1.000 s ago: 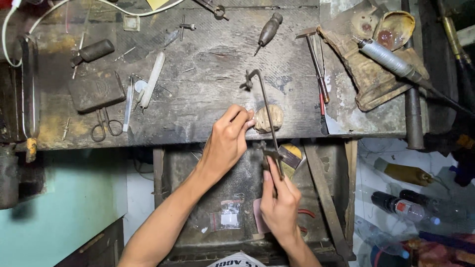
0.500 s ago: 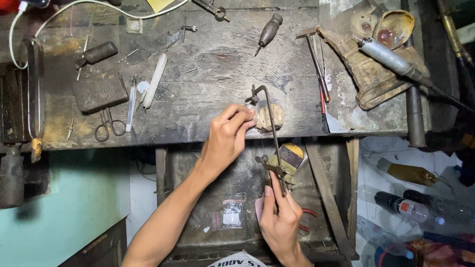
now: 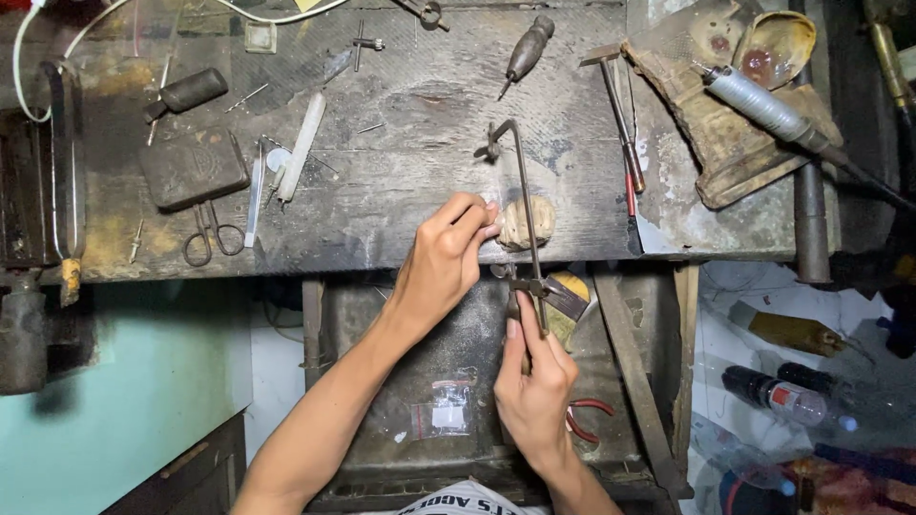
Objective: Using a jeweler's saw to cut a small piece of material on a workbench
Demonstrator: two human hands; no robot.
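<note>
My left hand [image 3: 442, 259] pinches a tiny workpiece against a worn wooden bench pin [image 3: 528, 221] at the front edge of the dark workbench [image 3: 401, 181]; the piece itself is too small to make out. My right hand [image 3: 532, 386] grips the handle of a metal-framed jeweller's saw [image 3: 520, 205], below the bench edge. The saw frame stands upright, its top reaching over the bench just right of my left fingertips.
On the bench lie small scissors [image 3: 212, 236], a white stick [image 3: 301, 145], a dark flat case [image 3: 194, 168], an awl [image 3: 525, 50], a hammer [image 3: 618, 100] and a rotary handpiece [image 3: 763, 103]. An open drawer [image 3: 448, 420] holds a small plastic bag. Bottles [image 3: 778, 393] lie at right.
The saw has moved up and down against the bench pin, and my right hand has shifted with it. My left hand has stayed at the pin.
</note>
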